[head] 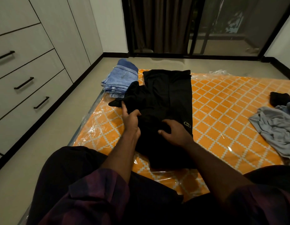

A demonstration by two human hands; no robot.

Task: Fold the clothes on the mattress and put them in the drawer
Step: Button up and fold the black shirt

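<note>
The left hand [130,118] pinches a fold of the black garment [167,101] on the mattress [222,101], while the right hand [175,132] presses it, fingers loosely curled.

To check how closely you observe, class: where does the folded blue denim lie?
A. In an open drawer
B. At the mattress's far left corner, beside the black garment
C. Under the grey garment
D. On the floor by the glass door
B: the denim sits stacked on the mattress at its far left corner, right beside the black garment; the drawers are all shut.
</note>
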